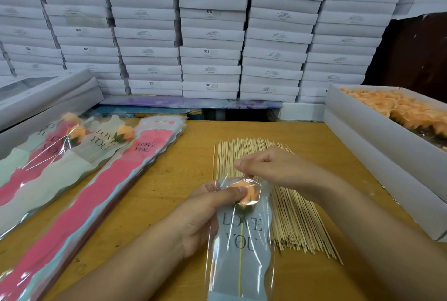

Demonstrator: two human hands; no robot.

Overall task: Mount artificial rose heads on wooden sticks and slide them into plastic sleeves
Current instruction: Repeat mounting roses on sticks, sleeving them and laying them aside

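Sleeved rose [245,194] between both hands

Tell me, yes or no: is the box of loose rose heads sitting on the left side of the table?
No. The white box of orange rose heads sits at the right edge, beyond the wooden sticks.

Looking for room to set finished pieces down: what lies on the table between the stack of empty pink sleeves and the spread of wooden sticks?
In the head view, only bare wooden table lies between the pink plastic sleeve stack and the spread wooden sticks.

Sticks [287,204] lie on the table [183,179], between sleeves [96,192] and box [387,155].
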